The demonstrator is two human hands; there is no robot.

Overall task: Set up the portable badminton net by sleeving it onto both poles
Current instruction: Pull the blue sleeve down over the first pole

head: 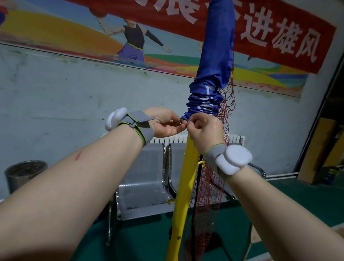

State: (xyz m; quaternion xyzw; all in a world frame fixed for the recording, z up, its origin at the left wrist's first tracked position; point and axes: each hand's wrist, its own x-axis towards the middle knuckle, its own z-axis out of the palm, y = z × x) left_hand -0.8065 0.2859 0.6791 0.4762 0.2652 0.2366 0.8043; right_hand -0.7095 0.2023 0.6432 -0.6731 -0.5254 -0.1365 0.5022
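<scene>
A yellow pole (182,193) stands upright in front of me. The net's blue sleeve (215,51) covers the pole's top and is bunched in folds just above my hands. Red mesh (214,186) hangs down the pole's right side. My left hand (165,122) pinches the sleeve's lower hem from the left. My right hand (205,131) is curled and pinches the same hem from the right, against the pole. Both wrists wear grey bands with white pods.
Metal bench seats (148,180) stand against the wall behind the pole. A round metal bin (24,174) sits at the left. The floor (142,242) is green. Small yellow hooks stick out of the pole lower down. A painted wall banner runs across the top.
</scene>
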